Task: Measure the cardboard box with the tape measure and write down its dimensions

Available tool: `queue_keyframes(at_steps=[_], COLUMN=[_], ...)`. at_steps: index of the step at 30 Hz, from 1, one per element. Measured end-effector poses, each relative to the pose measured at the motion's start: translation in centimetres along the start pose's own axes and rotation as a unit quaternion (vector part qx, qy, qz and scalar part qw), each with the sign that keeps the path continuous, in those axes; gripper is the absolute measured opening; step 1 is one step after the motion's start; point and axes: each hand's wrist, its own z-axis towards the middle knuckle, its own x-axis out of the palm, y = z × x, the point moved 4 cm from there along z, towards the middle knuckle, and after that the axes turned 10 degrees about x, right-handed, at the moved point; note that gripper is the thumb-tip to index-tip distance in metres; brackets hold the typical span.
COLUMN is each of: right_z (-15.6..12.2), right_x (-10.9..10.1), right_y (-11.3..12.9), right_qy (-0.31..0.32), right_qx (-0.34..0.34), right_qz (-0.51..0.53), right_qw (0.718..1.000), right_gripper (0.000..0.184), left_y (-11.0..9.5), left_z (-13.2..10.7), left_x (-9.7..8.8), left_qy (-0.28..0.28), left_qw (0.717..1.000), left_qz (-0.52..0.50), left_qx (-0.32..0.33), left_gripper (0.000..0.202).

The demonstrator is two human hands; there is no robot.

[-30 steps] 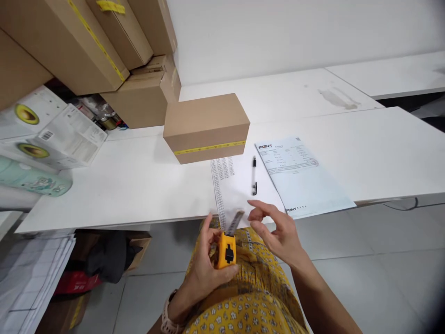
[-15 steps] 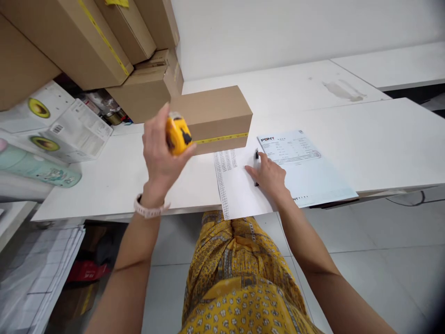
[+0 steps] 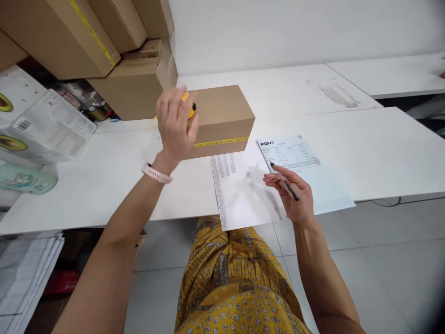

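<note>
My left hand is wrapped around a yellow tape measure, mostly hidden by the fingers and slightly blurred. It hovers over the left end of a brown cardboard box with a yellow printed strip along its side. A thin yellow strip shows just left of the hand; whether it is the tape's blade I cannot tell. My right hand is raised above the papers with a pen held between its fingers. Below lie a white sheet with handwritten rows and a pale blue printed form.
Stacked cardboard boxes fill the back left against the wall. White cartons with avocado pictures and a mint-green bottle stand on the left. The white table runs right, with a stain near the back. Folded checked cloth lies lower left.
My right hand has picked the pen up off the white sheet and moved right and toward me. My left hand, with the tape measure, has turned and shifted right, over the box's left end.
</note>
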Motion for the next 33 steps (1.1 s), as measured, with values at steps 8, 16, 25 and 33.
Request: queue_keyframes(at_steps=[8,16,25,33], right_z=[0.1,4.2,3.8,3.5], right_x=[3.0,10.0,10.1,9.7], right_y=[1.2,-3.3,-4.2,-4.2], right_qy=[-0.047,0.131,0.094,0.063], right_qx=[-0.029,0.116,0.077,0.036], right_qz=[-0.022,-0.025,-0.111,-0.192], right_qw=[0.998,0.984,0.986,0.979], right_gripper=[0.044,0.041,0.035,0.02], left_y=[-9.2,-11.9,-12.0,-11.9], left_z=[-14.5,-17.2,-16.7,-16.6], left_x=[1.0,1.1,0.6,0.5], left_qy=[0.345,0.402,0.38,0.373], left_qw=[0.911,0.904,0.912,0.912], left_qz=[-0.198,-0.121,-0.145,-0.164], left_qx=[0.111,0.085,0.049,0.041], left_gripper=[0.068,0.103,0.079,0.08])
